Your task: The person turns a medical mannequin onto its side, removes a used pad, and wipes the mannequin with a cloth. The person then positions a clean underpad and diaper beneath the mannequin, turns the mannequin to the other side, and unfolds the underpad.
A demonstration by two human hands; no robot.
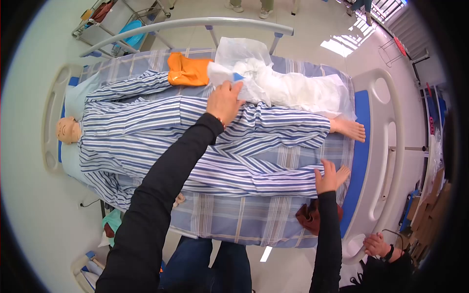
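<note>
A manikin in blue-and-white striped pyjamas (146, 115) lies on its back on a bed with a plaid sheet (215, 215). My left hand (225, 102) reaches over its hip, with the fingertips at a white pad with a blue patch (222, 73); whether they grip it is unclear. Near the manikin's lower foot (343, 175), my right hand (328, 177) rests over the trouser cuff with its fingers apart. Crumpled white pads (303, 90) lie along the far leg. An orange cloth (188, 69) is beside the manikin's far arm.
A side rail (210, 22) runs along the far edge, and a footboard (386, 127) stands at the right. A dark red cloth (309, 217) lies near the front edge. Another person's hand (377, 244) is by the footboard's lower corner. A trolley (122, 29) stands behind.
</note>
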